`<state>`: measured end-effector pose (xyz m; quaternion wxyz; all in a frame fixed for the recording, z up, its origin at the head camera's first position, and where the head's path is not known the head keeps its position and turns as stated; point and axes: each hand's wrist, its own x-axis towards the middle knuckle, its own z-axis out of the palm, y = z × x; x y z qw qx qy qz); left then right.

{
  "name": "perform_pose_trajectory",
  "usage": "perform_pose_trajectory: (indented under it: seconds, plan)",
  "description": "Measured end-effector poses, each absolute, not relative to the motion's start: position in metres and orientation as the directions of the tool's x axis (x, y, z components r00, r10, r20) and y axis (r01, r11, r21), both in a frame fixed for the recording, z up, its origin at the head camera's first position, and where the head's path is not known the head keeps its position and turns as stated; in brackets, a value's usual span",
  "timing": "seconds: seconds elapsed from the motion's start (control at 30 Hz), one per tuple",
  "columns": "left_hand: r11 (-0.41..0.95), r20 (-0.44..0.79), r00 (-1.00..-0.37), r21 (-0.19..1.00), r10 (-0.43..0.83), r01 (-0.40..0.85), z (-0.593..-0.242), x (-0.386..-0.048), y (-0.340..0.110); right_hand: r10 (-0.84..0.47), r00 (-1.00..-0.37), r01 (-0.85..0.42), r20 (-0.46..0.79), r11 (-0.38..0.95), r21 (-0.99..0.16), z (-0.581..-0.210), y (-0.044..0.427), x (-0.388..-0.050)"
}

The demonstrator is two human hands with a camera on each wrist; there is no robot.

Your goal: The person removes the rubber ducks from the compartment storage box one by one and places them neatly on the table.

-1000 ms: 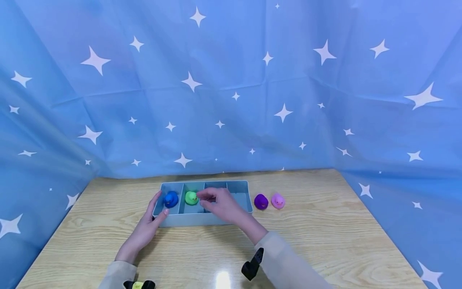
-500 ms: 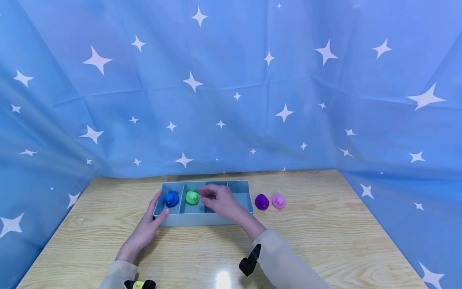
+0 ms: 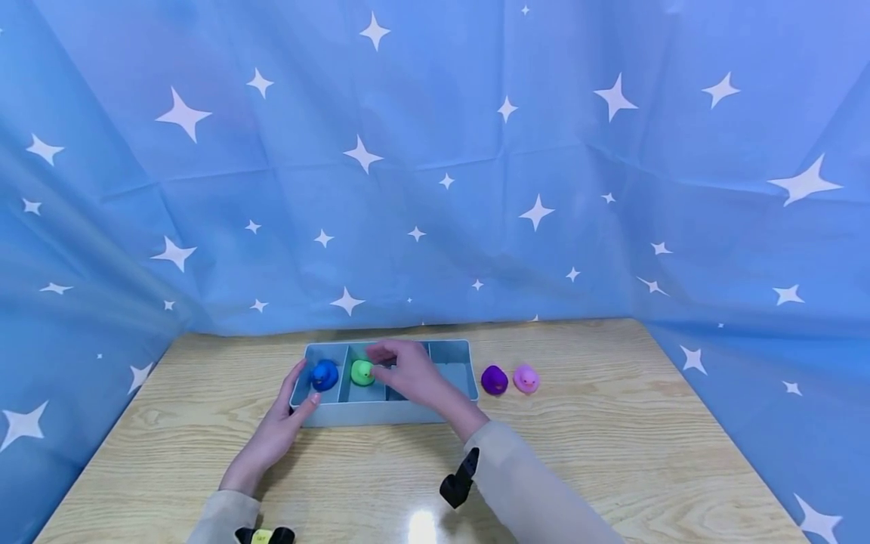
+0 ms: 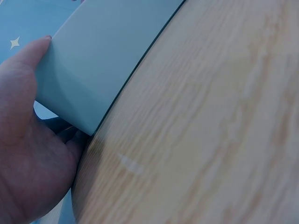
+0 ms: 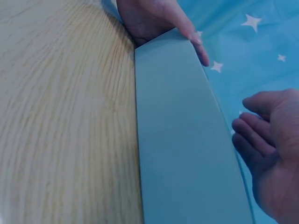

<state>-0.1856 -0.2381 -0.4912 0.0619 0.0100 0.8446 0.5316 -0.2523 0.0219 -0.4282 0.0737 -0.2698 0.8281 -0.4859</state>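
The left hand [image 3: 272,433] grips the left end of a grey-blue divided box [image 3: 381,413], thumb at the front rim and fingers along the side; the left wrist view shows this hand [image 4: 32,154] at the box corner [image 4: 100,60]. A blue duck [image 3: 324,375] sits in the leftmost compartment, a green duck [image 3: 362,372] in the second. Above the middle compartments hovers the right hand [image 3: 413,375], fingertips near the green duck, fingers loosely bent. In the right wrist view the right hand [image 5: 275,149] holds nothing, beside the box wall [image 5: 182,126].
Right of the box, a purple duck [image 3: 494,380] and a pink duck [image 3: 526,378] stand on the wooden table [image 3: 612,423]. A blue curtain with white stars [image 3: 435,257] hangs behind the table and along both sides.
The right hand has shifted slightly left and toward the back, over the box. The left hand stays on the box end, and the ducks keep their places.
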Motion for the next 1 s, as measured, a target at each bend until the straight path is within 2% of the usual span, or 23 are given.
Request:
perform_pose_trajectory:
  seconds: [0.33,0.7,1.0]
  plan:
    - [0.428,-0.093,-0.993,0.902,0.079,-0.051,-0.49,-0.185,-0.24,-0.544,-0.836,-0.365,0.064,0.465,-0.806,-0.428,0.007,-0.269]
    - [0.416,-0.102,-0.99,0.908,0.095,-0.054,-0.492,-0.188,-0.232,-0.673,-0.739,-0.494,-0.031,0.573,-0.654,-0.43,0.015,-0.291]
    - [0.438,-0.108,-0.991,0.897,0.084,-0.06,-0.491,-0.186,-0.237,-0.714,-0.697,-0.515,-0.064,0.561,-0.647,-0.424,0.007,-0.301]
